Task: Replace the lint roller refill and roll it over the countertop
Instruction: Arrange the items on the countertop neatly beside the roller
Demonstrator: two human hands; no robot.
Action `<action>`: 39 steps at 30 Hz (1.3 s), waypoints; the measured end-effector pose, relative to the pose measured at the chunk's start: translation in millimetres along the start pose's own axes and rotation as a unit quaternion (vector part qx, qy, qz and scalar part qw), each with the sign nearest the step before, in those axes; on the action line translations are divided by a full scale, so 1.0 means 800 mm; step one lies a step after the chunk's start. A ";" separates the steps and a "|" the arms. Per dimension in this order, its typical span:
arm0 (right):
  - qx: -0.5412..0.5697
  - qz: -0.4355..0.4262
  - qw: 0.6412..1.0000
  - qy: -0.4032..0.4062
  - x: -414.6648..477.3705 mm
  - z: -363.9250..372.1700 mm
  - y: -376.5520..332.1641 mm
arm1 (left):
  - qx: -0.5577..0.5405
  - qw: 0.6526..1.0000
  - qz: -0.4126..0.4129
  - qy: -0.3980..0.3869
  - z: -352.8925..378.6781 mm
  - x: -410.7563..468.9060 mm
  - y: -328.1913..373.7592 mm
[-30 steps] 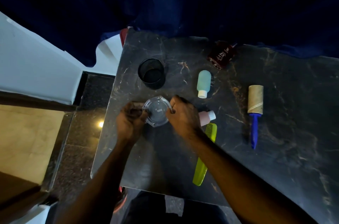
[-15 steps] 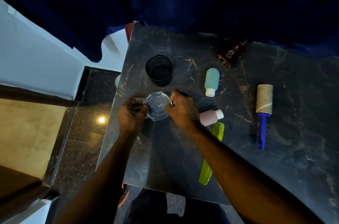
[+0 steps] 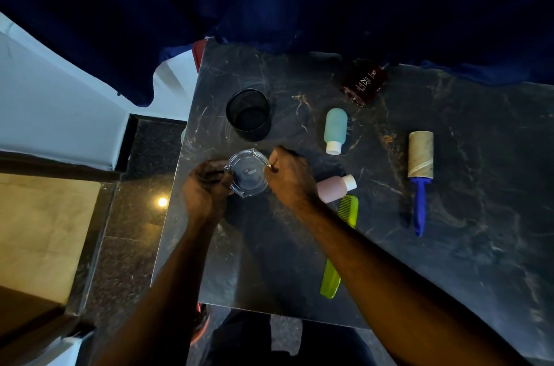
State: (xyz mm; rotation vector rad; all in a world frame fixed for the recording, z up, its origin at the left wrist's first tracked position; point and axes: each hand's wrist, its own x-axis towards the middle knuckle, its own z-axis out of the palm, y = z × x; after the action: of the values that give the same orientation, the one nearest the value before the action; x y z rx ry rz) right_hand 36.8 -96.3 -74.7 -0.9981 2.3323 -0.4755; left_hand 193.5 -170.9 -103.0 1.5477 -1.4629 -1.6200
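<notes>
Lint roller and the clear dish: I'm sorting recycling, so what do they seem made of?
On the lint roller, the roll looks like bare matte brown cardboard with a spiral seam; its blue handle looks like smooth plastic. The dish is clear and glossy, the countertop shows through, thick notched rim: probably glass, possibly clear plastic.

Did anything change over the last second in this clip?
Nothing clearly moved; only the camera view shifted slightly. The left hand and right hand grip the glass dish by its rim as before, and the lint roller lies untouched in the same spot on the countertop.
</notes>
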 end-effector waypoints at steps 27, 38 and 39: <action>0.189 0.153 0.958 0.151 0.054 -0.127 0.137 | 0.158 0.945 0.222 -0.181 0.182 0.003 0.114; 0.299 0.195 0.911 0.205 0.169 -0.160 0.209 | 0.263 0.926 0.180 -0.203 0.356 0.152 0.146; 0.314 0.199 0.905 0.208 0.171 -0.160 0.210 | 0.259 0.928 0.175 -0.202 0.359 0.158 0.146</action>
State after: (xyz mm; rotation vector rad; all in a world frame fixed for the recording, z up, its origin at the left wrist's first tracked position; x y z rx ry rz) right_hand -212.0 -74.2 -108.0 -0.1101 2.3803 -1.2574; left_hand -138.2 -213.5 -109.6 1.1172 -2.3910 -1.4553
